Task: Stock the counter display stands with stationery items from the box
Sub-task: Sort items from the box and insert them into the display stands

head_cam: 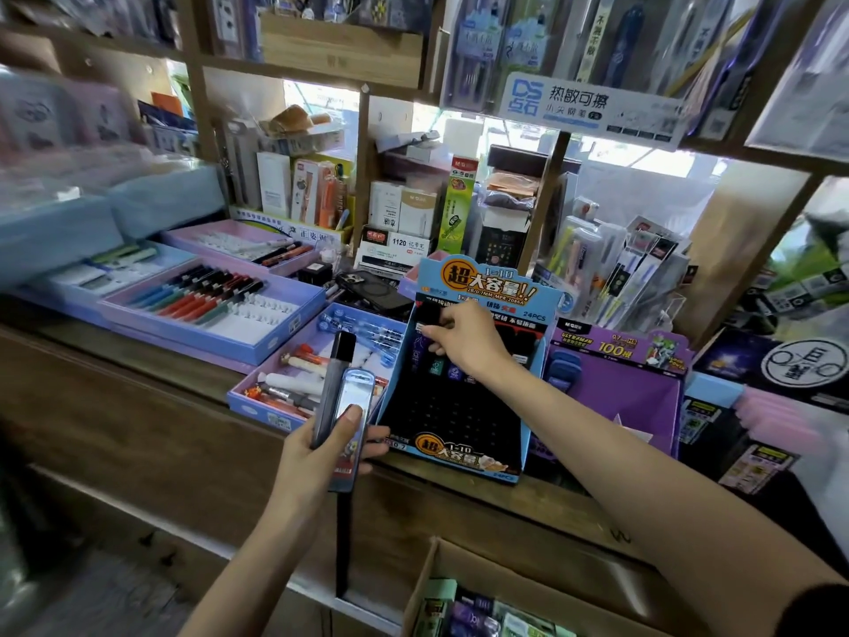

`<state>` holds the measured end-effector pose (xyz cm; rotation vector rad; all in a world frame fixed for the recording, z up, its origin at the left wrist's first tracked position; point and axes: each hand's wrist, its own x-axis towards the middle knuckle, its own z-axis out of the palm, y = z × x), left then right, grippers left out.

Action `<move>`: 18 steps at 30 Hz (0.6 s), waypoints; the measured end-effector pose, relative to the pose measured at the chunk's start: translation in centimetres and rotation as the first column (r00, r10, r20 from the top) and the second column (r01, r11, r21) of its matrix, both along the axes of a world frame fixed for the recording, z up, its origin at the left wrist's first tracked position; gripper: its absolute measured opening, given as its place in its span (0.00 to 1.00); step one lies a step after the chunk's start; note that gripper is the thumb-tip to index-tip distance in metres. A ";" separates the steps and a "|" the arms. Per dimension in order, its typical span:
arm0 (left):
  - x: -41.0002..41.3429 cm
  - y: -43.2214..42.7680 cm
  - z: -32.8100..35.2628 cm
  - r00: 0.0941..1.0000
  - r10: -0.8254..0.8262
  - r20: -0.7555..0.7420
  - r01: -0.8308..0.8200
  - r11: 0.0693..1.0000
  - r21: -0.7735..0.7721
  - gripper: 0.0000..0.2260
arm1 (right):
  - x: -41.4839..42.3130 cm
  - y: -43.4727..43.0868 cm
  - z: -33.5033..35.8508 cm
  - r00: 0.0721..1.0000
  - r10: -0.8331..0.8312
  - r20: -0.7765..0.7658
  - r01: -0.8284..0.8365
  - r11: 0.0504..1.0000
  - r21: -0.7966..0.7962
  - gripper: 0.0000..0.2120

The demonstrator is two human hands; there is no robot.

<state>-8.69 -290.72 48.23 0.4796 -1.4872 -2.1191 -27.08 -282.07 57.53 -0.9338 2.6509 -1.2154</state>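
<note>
A blue and black lead refill display stand (459, 416) stands on the wooden counter (151, 360), its black slotted face mostly bare. My right hand (464, 342) reaches to its top rows and pinches a small black refill case (429, 314) there. My left hand (321, 448) holds two or three slim refill cases (342, 393) upright in front of the stand's lower left corner. The open cardboard box (441, 586) sits below the counter at the bottom, with more packs (464, 618) inside.
A purple display stand (620, 383) stands right of the blue one. Left of it lie blue and pink pen trays (220, 310), a small tray of erasers (294, 379) and a phone (372, 291). Shelves of packaged pens fill the back wall.
</note>
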 end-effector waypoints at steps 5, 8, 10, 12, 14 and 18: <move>0.0 0.1 -0.1 1.000 -0.005 0.000 0.005 1.000 -0.006 0.20 | -0.4 0.4 -0.6 1.000 -0.009 -0.013 0.009 1.000 0.012 0.11; 0.1 0.0 -0.2 1.000 -0.012 0.003 0.012 1.000 -0.016 0.19 | -0.1 0.4 -1.6 1.000 -0.004 -0.026 0.004 1.000 0.012 0.09; 0.1 0.0 -0.3 1.000 -0.012 0.005 0.012 1.000 -0.018 0.18 | 0.0 0.3 -2.3 1.000 -0.023 -0.015 0.023 0.999 -0.035 0.09; 0.0 0.1 -0.3 1.000 -0.016 0.005 0.016 1.000 -0.022 0.18 | 0.0 0.3 -2.7 0.999 -0.043 -0.028 0.042 0.998 -0.045 0.11; -0.1 0.3 -0.3 1.000 -0.024 0.006 0.024 0.999 -0.029 0.18 | -0.1 0.1 -2.7 0.996 -0.036 -0.083 0.037 0.999 0.016 0.14; -0.3 1.1 -0.1 0.999 -0.045 0.000 0.045 0.998 -0.036 0.17 | 0.3 0.2 -2.1 0.992 -0.006 -0.129 0.030 0.982 0.185 0.18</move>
